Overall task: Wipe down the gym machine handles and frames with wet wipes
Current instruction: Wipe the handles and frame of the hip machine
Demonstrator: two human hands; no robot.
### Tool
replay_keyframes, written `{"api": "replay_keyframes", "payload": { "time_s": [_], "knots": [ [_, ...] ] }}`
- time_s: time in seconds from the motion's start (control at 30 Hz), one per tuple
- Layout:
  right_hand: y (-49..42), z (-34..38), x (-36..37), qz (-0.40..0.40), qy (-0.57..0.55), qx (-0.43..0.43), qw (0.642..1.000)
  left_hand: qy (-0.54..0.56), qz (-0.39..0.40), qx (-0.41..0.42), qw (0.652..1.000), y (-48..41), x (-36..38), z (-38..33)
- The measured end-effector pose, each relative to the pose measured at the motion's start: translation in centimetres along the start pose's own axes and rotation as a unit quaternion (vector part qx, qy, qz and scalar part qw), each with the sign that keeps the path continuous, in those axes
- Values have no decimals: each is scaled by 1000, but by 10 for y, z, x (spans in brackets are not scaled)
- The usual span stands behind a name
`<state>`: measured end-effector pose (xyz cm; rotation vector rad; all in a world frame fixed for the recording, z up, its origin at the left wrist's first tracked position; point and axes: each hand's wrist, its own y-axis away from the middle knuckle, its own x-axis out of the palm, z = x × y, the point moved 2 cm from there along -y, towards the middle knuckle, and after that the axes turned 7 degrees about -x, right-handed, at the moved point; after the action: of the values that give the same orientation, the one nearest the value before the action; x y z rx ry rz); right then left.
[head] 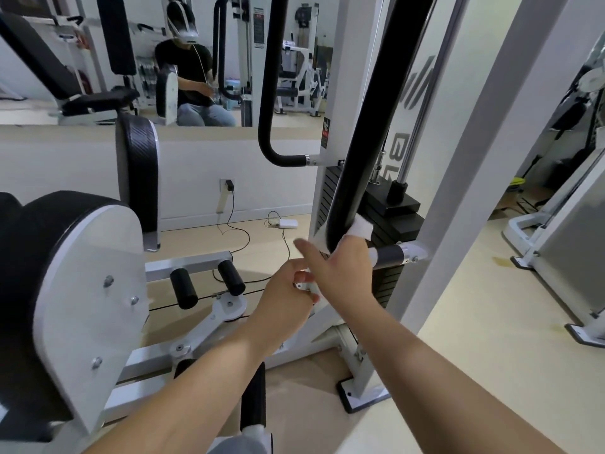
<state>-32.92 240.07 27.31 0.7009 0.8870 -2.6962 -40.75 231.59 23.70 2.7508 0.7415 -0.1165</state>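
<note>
A thick black padded handle bar (366, 132) of the gym machine runs diagonally down the middle of the view. My right hand (340, 267) wraps a white wet wipe (360, 226) round the bar's lower end, fingers behind the bar, thumb stretched out to the left. My left hand (288, 290) sits just below and left of it, fingers curled round a white part of the machine frame (306, 286). The white frame upright (458, 191) rises to the right of the bar.
A black weight stack (393, 224) stands behind the bar. A second black curved handle (271, 93) hangs to the left. Padded black-and-white arm pads (82, 290) fill the left side. Cables and a white adapter (288, 223) lie on the floor. A wall mirror (163, 60) reflects a seated person.
</note>
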Motion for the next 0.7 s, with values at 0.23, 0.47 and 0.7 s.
{"api": "replay_keyframes", "payload": {
  "time_s": [0.23, 0.47, 0.7],
  "knots": [
    [8, -57, -30, 76, 266, -264, 924, -11, -17, -25, 999, 4, -4, 10],
    [6, -49, -18, 93, 282, -201, 933, -7, -32, -18, 999, 8, -2, 8],
    [-12, -82, -57, 195, 334, -267, 883, -191, 0, 43, 981, 1, 43, -5]
  ]
}}
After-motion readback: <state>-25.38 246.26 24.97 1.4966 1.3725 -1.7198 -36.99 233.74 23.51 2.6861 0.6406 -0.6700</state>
